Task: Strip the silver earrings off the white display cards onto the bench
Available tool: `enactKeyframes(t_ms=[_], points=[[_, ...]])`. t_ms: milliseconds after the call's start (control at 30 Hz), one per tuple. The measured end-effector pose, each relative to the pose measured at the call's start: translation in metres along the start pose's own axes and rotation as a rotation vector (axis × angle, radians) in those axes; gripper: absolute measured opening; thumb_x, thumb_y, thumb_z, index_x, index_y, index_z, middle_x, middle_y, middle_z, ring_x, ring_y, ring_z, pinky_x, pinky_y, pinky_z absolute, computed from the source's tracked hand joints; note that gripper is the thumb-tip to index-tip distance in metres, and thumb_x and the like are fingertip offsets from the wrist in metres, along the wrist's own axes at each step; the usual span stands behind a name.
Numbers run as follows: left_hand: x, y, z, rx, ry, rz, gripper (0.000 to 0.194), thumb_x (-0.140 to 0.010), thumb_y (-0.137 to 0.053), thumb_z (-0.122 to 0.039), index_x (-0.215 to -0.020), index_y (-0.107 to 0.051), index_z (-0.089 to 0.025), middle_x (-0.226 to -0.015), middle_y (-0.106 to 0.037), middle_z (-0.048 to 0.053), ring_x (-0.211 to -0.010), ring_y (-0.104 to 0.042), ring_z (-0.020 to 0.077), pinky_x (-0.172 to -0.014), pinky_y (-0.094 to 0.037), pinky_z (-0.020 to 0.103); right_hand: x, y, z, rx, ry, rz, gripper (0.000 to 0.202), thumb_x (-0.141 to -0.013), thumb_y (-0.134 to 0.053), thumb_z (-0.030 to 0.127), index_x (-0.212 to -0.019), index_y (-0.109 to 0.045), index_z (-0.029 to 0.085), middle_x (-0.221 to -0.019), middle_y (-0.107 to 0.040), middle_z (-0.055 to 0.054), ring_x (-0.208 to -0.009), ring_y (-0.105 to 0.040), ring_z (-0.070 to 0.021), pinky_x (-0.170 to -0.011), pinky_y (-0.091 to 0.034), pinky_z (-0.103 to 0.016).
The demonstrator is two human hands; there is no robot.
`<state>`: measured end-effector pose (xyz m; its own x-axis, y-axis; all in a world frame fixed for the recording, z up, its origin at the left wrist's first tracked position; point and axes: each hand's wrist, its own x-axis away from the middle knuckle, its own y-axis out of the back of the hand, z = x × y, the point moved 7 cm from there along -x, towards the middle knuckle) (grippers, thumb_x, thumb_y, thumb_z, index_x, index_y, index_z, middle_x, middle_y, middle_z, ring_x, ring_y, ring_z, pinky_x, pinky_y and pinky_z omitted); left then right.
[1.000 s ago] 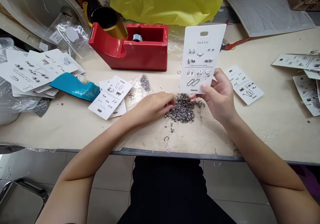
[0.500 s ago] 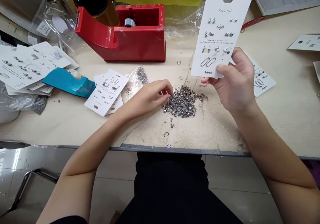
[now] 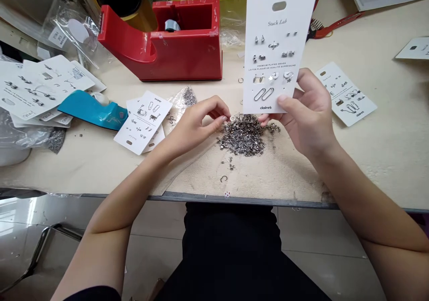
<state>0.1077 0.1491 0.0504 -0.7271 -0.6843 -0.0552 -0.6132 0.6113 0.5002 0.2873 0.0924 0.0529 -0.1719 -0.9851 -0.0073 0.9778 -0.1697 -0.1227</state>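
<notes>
My right hand (image 3: pixel 306 113) pinches a white earring card (image 3: pixel 271 79) at its lower right corner, thumb on the printed front. Rows of small silver earrings sit on the card, with two paperclip-shaped ones near the bottom. My left hand (image 3: pixel 201 120) is at the left edge of a heap of small metal earring backs (image 3: pixel 243 135), its fingertips closed in a pinch. What is between those fingertips, if anything, is too small to make out. Part of the heap lies behind the card's lower edge. A loose open ring (image 3: pixel 224 179) rests in front of the heap.
A red tape dispenser (image 3: pixel 181 55) stands behind the heap. To the left lie a teal tape dispenser (image 3: pixel 94 111), earring cards (image 3: pixel 142 122) and a stack of cards (image 3: pixel 43 86). Another card (image 3: pixel 346 95) lies right of my right hand, with red-handled pliers (image 3: pixel 338 25) behind.
My right hand has brought the card left and slightly down, over the back of the heap, uncovering the card and pliers behind it. My left hand has barely moved.
</notes>
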Motion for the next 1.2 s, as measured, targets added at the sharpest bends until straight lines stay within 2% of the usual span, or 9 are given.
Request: enactKeyframes(t_ms=[133,300,533,633,800,900,1000,1100,1200], points=[[0.0,-0.003,0.0,-0.366,-0.047,0.072,0.019,-0.089,-0.049,-0.008,-0.098,-0.059,-0.022,-0.105,-0.064,0.006,-0.101,-0.058,0.0185,-0.089,-0.046,0.035,-0.001,0.003,0.002,0.024,0.023,-0.005,0.021,-0.084,-0.07,0.031,-0.098,-0.055,0.03,-0.099,-0.07,0.0,-0.072,-0.067,-0.0188,-0.058,-0.062,-0.037],[0.005,-0.015,-0.001,-0.459,-0.045,0.23,0.011,-0.09,-0.055,-0.014,-0.099,-0.056,-0.021,-0.102,-0.059,0.005,-0.097,-0.055,0.0196,-0.082,-0.044,0.033,0.0,0.001,0.001,0.038,0.02,0.024,0.019,-0.087,-0.069,0.033,-0.101,-0.056,0.03,-0.106,-0.069,-0.001,-0.074,-0.067,-0.0183,-0.061,-0.062,-0.038],[0.004,-0.021,0.0,-0.514,-0.065,0.171,0.01,-0.092,-0.053,-0.017,-0.089,-0.061,-0.022,-0.096,-0.061,0.005,-0.093,-0.053,0.0199,-0.08,-0.043,0.034,0.001,0.0,0.0,0.002,0.025,0.022,0.017,-0.086,-0.071,0.03,-0.099,-0.059,0.03,-0.108,-0.07,0.0,-0.074,-0.068,-0.0177,-0.059,-0.062,-0.037],[0.001,-0.014,0.001,-0.369,-0.035,0.088,0.008,-0.089,-0.058,-0.015,-0.086,-0.06,-0.022,-0.094,-0.064,0.004,-0.091,-0.057,0.017,-0.08,-0.046,0.032,0.001,0.0,0.0,0.011,0.024,0.014,0.02,-0.085,-0.073,0.033,-0.099,-0.059,0.029,-0.108,-0.07,-0.001,-0.073,-0.068,-0.0176,-0.058,-0.063,-0.036],[0.0,0.001,0.005,0.139,0.094,-0.059,0.005,-0.089,-0.063,-0.021,-0.088,-0.058,-0.021,-0.086,-0.067,0.001,-0.08,-0.066,0.0107,-0.072,-0.055,0.024,0.002,-0.001,0.001,0.002,0.018,0.008,0.024,-0.082,-0.076,0.037,-0.098,-0.059,0.029,-0.106,-0.071,0.0,-0.073,-0.069,-0.0171,-0.057,-0.065,-0.035],[-0.001,0.002,0.008,0.346,0.099,-0.091,0.02,-0.086,-0.071,-0.032,-0.096,-0.055,-0.023,-0.078,-0.064,-0.002,-0.077,-0.068,0.0104,-0.069,-0.057,0.022,0.004,-0.004,0.001,-0.022,0.036,0.018,0.021,-0.085,-0.074,0.035,-0.098,-0.06,0.028,-0.106,-0.071,0.0,-0.072,-0.069,-0.0163,-0.054,-0.065,-0.034],[-0.003,0.002,0.011,0.47,0.058,-0.115,0.025,-0.082,-0.076,-0.039,-0.091,-0.058,-0.023,-0.075,-0.064,-0.002,-0.076,-0.069,0.0095,-0.062,-0.055,0.017,0.006,-0.007,0.0,-0.044,0.051,0.034,0.017,-0.088,-0.069,0.027,-0.101,-0.059,0.026,-0.108,-0.071,-0.002,-0.072,-0.069,-0.0163,-0.052,-0.064,-0.032],[-0.004,0.003,0.013,0.539,0.044,-0.142,0.018,-0.084,-0.076,-0.036,-0.083,-0.066,-0.021,-0.079,-0.067,-0.001,-0.076,-0.069,0.0066,-0.057,-0.052,0.012,0.007,-0.01,-0.003,-0.023,0.039,0.06,0.017,-0.089,-0.066,0.025,-0.103,-0.057,0.025,-0.11,-0.072,-0.004,-0.073,-0.07,-0.017,-0.053,-0.064,-0.032],[-0.003,0.004,0.011,0.568,0.052,-0.153,0.012,-0.084,-0.077,-0.033,-0.086,-0.073,-0.022,-0.083,-0.072,0.0,-0.079,-0.071,0.0061,-0.059,-0.053,0.011,0.008,-0.013,-0.004,-0.006,0.041,0.088,0.019,-0.09,-0.065,0.028,-0.106,-0.054,0.025,-0.113,-0.071,-0.006,-0.078,-0.072,-0.0192,-0.056,-0.065,-0.033]])
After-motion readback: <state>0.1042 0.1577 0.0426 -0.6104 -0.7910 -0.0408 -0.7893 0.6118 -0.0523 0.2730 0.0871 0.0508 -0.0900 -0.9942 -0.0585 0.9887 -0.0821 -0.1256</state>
